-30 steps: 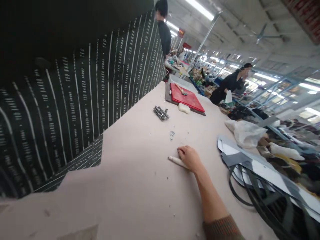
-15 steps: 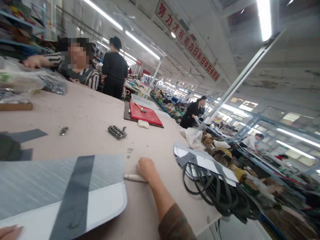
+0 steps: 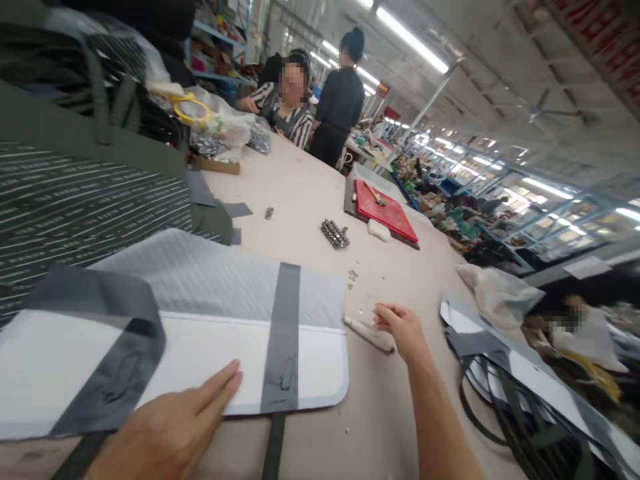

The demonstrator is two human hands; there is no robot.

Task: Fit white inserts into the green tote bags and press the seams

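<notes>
Head cam: L hand [image 3: 167,420] straight-fingered on panel [image 3: 323,360]; R hand [image 3: 403,328] curled nr rod [image 3: 367,334].

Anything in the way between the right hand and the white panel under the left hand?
Yes: a pale stick lies on the table between the right hand and the right edge of the panel.

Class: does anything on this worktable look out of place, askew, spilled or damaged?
Small bits lie loose on the table between the shiny cluster and the right hand, possibly strayed, since the cluster's pieces sit packed together. On the white panel, the left grey strip bends sharply, while the right strip runs straight.
</notes>
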